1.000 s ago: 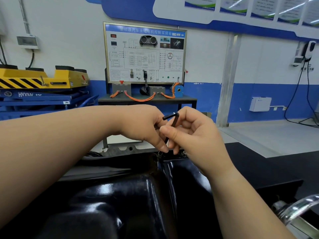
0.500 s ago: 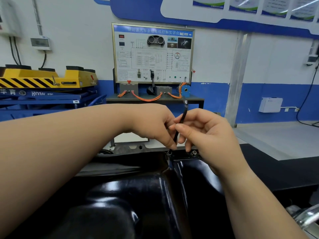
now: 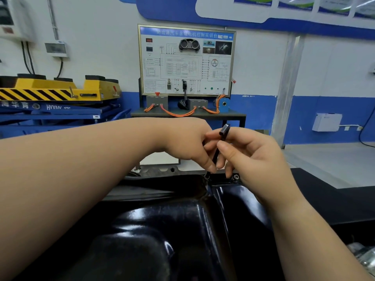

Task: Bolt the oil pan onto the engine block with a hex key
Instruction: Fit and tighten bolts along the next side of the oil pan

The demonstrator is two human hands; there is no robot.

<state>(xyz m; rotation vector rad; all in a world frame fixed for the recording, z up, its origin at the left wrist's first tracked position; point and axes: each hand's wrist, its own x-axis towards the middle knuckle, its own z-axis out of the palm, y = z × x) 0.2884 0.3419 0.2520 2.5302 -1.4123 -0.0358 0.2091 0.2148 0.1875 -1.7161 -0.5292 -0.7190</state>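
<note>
Bare left hand (image 3: pixel 186 147), bare right hand (image 3: pixel 253 159); forearms bare to frame edge; fingers (image 3: pixel 229 154) plump, round-tipped.

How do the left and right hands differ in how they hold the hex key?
Left hand holds the hex key low on its shaft, fingers pointing down; right hand pinches it higher, just under the bend. Left hand shows its back; right hand shows its thumb side. Both hold the one key.
</note>
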